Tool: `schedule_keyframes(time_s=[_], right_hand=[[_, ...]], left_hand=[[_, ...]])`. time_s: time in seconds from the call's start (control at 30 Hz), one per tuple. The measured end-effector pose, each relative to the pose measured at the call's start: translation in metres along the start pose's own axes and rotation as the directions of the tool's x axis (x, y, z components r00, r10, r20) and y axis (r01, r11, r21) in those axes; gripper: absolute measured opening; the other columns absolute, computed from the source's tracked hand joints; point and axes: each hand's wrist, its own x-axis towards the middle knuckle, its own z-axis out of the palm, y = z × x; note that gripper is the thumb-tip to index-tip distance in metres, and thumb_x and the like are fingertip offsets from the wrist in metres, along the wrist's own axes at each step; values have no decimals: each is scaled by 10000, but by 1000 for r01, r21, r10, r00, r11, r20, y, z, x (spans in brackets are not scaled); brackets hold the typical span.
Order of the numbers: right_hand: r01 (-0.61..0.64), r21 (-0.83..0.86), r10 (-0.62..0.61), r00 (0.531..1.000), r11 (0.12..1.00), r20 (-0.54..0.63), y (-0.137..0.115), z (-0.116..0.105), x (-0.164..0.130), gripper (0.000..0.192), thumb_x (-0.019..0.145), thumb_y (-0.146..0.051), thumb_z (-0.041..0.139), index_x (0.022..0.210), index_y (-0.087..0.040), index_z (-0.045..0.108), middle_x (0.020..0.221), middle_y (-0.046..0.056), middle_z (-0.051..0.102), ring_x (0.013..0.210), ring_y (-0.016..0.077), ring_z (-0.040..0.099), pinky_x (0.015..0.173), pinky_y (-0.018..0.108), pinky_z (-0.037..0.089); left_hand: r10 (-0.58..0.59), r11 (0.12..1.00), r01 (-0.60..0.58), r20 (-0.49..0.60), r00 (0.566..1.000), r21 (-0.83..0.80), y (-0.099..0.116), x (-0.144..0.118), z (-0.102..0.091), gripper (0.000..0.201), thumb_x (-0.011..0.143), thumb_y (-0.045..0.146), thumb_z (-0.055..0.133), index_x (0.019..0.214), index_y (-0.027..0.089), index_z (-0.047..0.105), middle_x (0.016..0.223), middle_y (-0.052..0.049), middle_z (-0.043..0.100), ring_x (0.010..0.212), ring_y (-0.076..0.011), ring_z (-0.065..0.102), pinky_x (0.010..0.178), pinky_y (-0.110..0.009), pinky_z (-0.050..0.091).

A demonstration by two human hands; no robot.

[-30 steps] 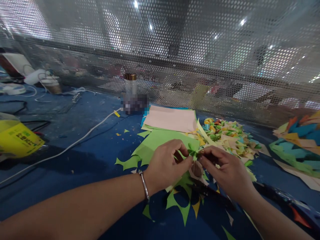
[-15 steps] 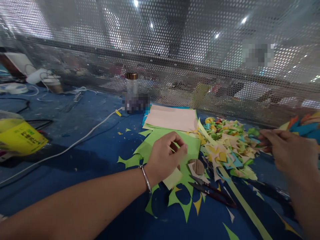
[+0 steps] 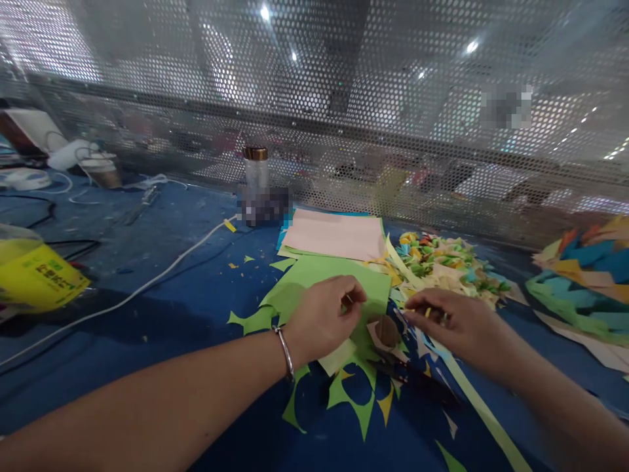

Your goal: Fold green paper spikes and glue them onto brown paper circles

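My left hand (image 3: 327, 311), with a silver bangle at the wrist, is curled, thumb and index finger close together, above a green paper sheet (image 3: 299, 278) with cut edges. Whatever is in its pinch is hidden. A pale yellow paper piece (image 3: 339, 357) lies beneath it. My right hand (image 3: 455, 321) is closed in front of the heap of small coloured paper pieces (image 3: 437, 259). A bit of yellow shows between its fingers, too small to name. Between the hands lies a round brown object (image 3: 387, 331). Dark scissors (image 3: 427, 380) rest below my right hand, partly in shadow.
Pink paper (image 3: 334, 235) tops a stack behind the green sheet. A lidded bottle (image 3: 255, 170) stands by the perforated metal screen (image 3: 314, 78). A white cable (image 3: 162, 269) crosses the blue table. Layered coloured paper (image 3: 584, 282) sits at right, a yellow-labelled container (image 3: 39, 275) at left.
My right hand has moved left from the far right side of the paper heap to just right of my left hand. My left hand has stayed nearly in place.
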Motion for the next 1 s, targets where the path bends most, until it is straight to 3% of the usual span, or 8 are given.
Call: schedule_keyframes(time_s=[0.17,0.4,0.63,0.8,0.9,1.0], right_hand=[[26,-120,-4,983,992,184,-18,21,-3,228,918,-434,656,982,-227,726,794,46,721,663,218,670,570,308,450],[37,-157,-10,985,987,170,-24,28,-4,119,880,-324,668,937,-221,689,879,54,678,687,190,616,596,293,413],[-33,-106,47,990,994,131,-15,37,-3,312,854,-317,745,1150,-231,692,910,36,631,691,186,589,638,312,423],[-92,90,75,983,992,170,-11,35,0,252,783,-214,757,1018,-230,667,891,19,627,670,168,570,616,302,425],[-95,215,56,982,972,182,-10,31,2,120,858,-312,682,929,-235,624,799,7,618,678,181,584,614,306,453],[-94,306,51,988,947,146,-8,25,3,211,904,-446,629,889,-239,594,761,8,615,676,193,605,608,314,478]], left_hand=[[60,996,-61,13,998,61,1,-2,1,136,804,119,549,861,212,630,877,-31,735,796,-173,669,706,-286,492],[31,979,-70,200,979,190,0,-2,2,137,815,145,603,917,204,673,926,-57,739,882,-216,668,769,-329,510],[91,926,-232,420,903,297,1,-1,3,245,844,202,633,1081,174,689,1044,-86,728,1007,-255,655,970,-402,496],[99,950,-211,418,903,230,5,-3,4,315,834,196,628,1147,191,652,1143,-88,735,1082,-263,649,995,-408,489],[77,983,-134,378,923,129,7,-5,4,367,849,170,601,1213,211,621,1191,-78,746,1115,-250,663,982,-393,503],[41,999,-50,305,951,21,7,-4,4,373,862,146,580,1226,223,596,1188,-75,754,1107,-233,686,941,-375,538]])
